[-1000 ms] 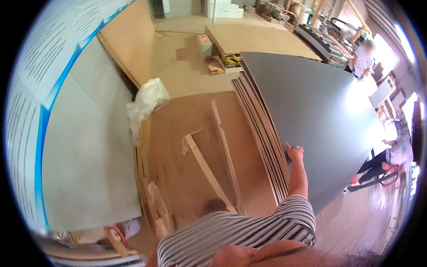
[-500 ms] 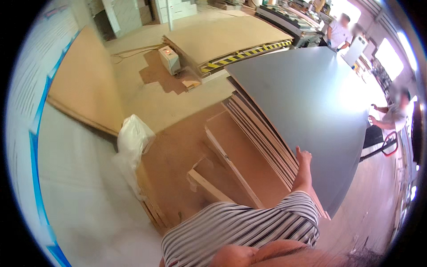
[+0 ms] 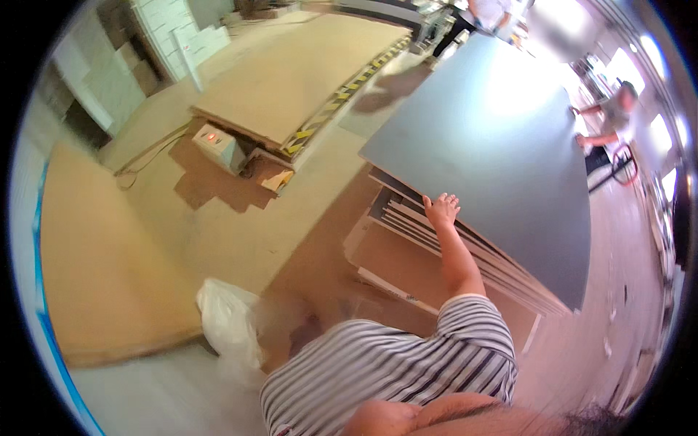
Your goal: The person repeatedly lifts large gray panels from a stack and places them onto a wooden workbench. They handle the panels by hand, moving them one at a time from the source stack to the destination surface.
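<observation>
A large smooth grey panel (image 3: 480,138) lies on top of a stack of sheets. My right hand (image 3: 442,209) rests palm down on its near left edge, with the fingers spread and the thumb apart. It grips nothing that I can make out. Beneath the hand, the pale edges of several stacked boards (image 3: 411,225) show, set back unevenly from the top panel. At the panel's right edge stands a co-worker (image 3: 614,127), both hands at that edge. Another person (image 3: 483,13) is at its far end. My left hand is out of view.
A low platform with black-and-yellow striped edging carries brown boards (image 3: 305,69); a light-coloured box with a red light (image 3: 219,149) stands beside it. To the left are a brown sheet (image 3: 109,269) and a white plastic bag (image 3: 227,312). A red-handled pallet jack (image 3: 625,166) stands right.
My view has turned. My right hand has moved along the panel's edge toward its far left corner, and its fingers have spread. The co-worker at right keeps both hands at the panel.
</observation>
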The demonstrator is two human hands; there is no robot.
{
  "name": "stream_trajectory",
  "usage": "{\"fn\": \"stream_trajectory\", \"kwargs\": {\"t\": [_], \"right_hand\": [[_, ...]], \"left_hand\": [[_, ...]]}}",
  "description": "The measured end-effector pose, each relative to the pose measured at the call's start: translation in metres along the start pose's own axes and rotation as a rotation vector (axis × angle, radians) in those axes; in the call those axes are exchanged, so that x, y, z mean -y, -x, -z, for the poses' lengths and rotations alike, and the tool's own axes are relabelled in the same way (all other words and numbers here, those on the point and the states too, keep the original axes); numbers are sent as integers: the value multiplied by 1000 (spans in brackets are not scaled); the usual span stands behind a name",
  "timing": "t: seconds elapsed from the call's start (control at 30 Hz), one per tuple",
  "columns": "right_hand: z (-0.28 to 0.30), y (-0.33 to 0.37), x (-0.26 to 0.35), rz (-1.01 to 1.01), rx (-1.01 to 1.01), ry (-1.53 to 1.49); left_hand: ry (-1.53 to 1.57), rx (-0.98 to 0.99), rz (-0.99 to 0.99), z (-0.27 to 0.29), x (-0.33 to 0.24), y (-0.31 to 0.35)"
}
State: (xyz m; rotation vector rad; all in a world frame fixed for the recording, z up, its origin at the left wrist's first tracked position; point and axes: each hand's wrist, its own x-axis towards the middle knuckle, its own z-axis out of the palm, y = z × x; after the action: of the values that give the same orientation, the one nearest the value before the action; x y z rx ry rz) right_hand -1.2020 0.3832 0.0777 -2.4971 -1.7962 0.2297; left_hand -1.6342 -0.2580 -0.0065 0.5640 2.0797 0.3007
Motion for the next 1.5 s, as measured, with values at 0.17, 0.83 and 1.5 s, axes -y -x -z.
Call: {"fn": "stream_trajectory", "kwargs": {"t": [0.17,0.83,1.5], "right_hand": [[5,-48,-7,-140,67,4],[-65,-39,290,-1370,-502,-2104],[-181,-97,598,-1388,-339,-1741]], "left_hand": [[-165,73,-138,156,-73,-147],[-549,546,-387,355,-471,-549],[-139,1248,-314,332,-848,-692]]}}
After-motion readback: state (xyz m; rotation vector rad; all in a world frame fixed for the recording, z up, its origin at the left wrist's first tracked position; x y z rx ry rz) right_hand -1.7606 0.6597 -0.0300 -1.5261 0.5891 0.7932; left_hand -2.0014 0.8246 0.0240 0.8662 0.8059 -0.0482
